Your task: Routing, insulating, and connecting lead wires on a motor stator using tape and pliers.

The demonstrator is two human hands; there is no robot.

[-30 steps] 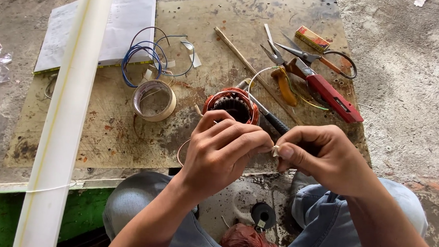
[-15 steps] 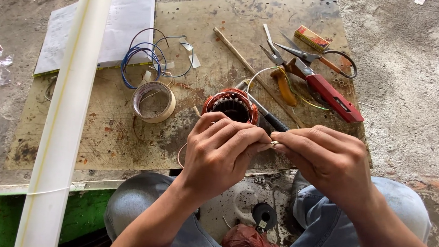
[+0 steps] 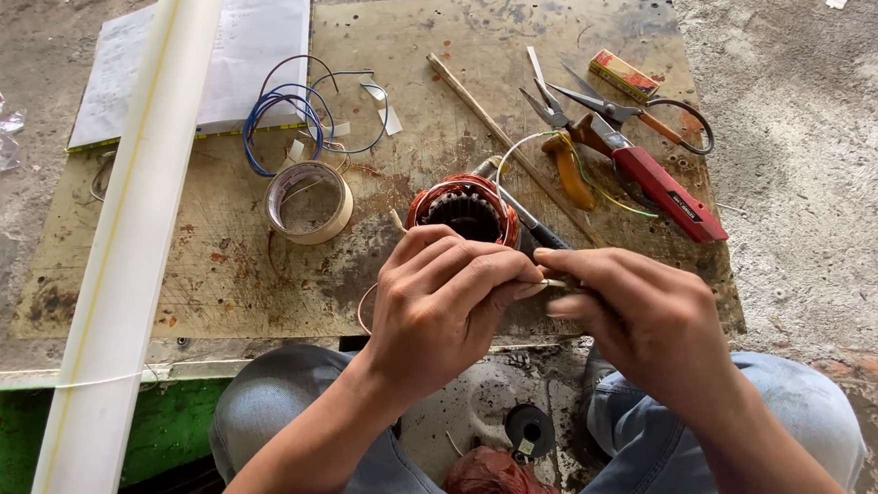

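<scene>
Both your left hand [image 3: 441, 302] and right hand [image 3: 646, 318] pinch a thin wire end [image 3: 554, 282] just in front of the stator [image 3: 463, 208]; judging by that, twisting comes next, needing a steady grip.

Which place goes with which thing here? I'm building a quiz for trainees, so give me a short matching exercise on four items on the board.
Things:
1. tape roll
2. blue wire coil
3. red-handled tool
4. copper-wound stator

Places:
A. just beyond the left hand's fingers
B. right side of the board
C. partly on the white notebook
D. just below the blue coil

Pairs: 1-D, 2-C, 3-B, 4-A
</scene>
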